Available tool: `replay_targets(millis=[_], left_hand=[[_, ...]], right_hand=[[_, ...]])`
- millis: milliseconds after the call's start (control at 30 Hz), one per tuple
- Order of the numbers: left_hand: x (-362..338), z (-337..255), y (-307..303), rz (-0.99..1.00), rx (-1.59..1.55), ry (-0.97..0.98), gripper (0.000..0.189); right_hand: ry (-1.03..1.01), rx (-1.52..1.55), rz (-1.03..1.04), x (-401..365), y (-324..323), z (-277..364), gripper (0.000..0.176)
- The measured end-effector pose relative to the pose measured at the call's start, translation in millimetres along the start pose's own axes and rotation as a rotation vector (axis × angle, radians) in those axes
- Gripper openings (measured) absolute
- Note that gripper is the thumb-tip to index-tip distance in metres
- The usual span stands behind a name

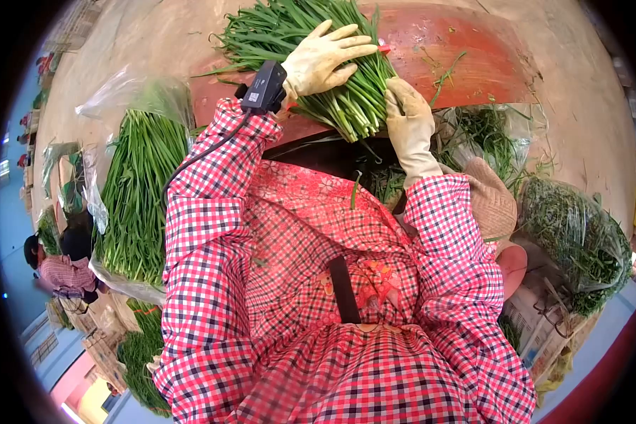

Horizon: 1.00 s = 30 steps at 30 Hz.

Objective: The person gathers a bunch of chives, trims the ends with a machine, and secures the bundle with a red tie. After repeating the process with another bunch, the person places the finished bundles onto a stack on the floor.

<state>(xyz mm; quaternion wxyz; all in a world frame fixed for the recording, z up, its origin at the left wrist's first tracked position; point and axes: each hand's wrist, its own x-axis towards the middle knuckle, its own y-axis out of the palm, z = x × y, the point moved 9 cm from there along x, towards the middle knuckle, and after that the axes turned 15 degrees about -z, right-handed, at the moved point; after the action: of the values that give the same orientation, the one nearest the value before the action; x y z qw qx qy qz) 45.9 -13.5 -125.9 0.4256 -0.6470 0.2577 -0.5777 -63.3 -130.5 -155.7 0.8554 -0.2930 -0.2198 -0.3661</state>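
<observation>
Past the checked sleeves (212,233), the left hand (324,60) lies flat and spread on the chives (346,106) on the red table (473,63), while the right hand (410,116), fingers together and unclenched, butts their ends, apparently evening the bunch, which next needs a firm grasp.

Setting: vegetable packing yard is indicated.
Evidence: greens (290,28) are heaped on a red table (473,67) and in plastic bags (579,237).
</observation>
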Motion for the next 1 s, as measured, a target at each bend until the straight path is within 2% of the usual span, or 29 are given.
replay_targets(millis=[133, 167, 233, 333, 367, 467, 500, 533, 600, 633, 733, 767, 867, 967, 1000], left_hand=[[3, 5, -5, -0.011, -0.103, -0.082, 0.049], [7, 3, -8, -0.056, -0.074, -0.076, 0.041], [14, -6, -5, -0.081, -0.022, -0.028, 0.038], [12, -8, 13, -0.037, 0.002, -0.018, 0.036], [11, -5, 18, -0.011, -0.022, -0.045, 0.036], [10, 0, 24, 0.031, -0.072, -0.088, 0.036], [10, 2, 25, 0.037, -0.094, -0.093, 0.036], [10, 2, 26, 0.044, -0.117, -0.096, 0.036], [10, 1, 26, 0.025, -0.115, -0.072, 0.035], [10, 1, 27, 0.022, -0.101, -0.053, 0.035], [11, -1, 23, 0.040, -0.103, -0.054, 0.036], [13, -2, 21, 0.050, -0.111, -0.062, 0.036], [19, -2, 23, 0.164, -0.115, -0.151, 0.039], [19, -5, 23, 0.134, -0.048, -0.196, 0.043], [18, -6, 24, 0.117, -0.027, -0.209, 0.043]], right_hand=[[0.074, 0.000, 0.080, -3, 4, -3, 0.026], [0.119, 0.027, 0.118, -3, 6, -11, 0.026], [0.156, 0.062, 0.182, -1, 8, -18, 0.027], [0.361, 0.172, 0.256, -1, 4, -29, 0.028], [0.288, 0.167, 0.162, 7, -9, -16, 0.026], [-0.206, -0.204, -0.122, 13, -50, 48, 0.023], [-0.237, -0.185, -0.050, 11, -49, 63, 0.021], [-0.176, -0.247, 0.111, -3, -37, 51, 0.029], [-0.272, -0.658, 0.173, -20, -15, 44, 0.032], [-0.333, -0.615, 0.060, -26, -11, 35, 0.034], [-0.444, -0.613, 0.025, -18, -4, 36, 0.031], [-0.495, -0.645, -0.002, -17, 2, 35, 0.024], [-0.441, -0.694, 0.063, -16, 8, 37, 0.016], [-0.429, -0.499, 0.073, -16, -3, 71, 0.011], [-0.418, -0.565, 0.111, -21, 5, 65, 0.011]])
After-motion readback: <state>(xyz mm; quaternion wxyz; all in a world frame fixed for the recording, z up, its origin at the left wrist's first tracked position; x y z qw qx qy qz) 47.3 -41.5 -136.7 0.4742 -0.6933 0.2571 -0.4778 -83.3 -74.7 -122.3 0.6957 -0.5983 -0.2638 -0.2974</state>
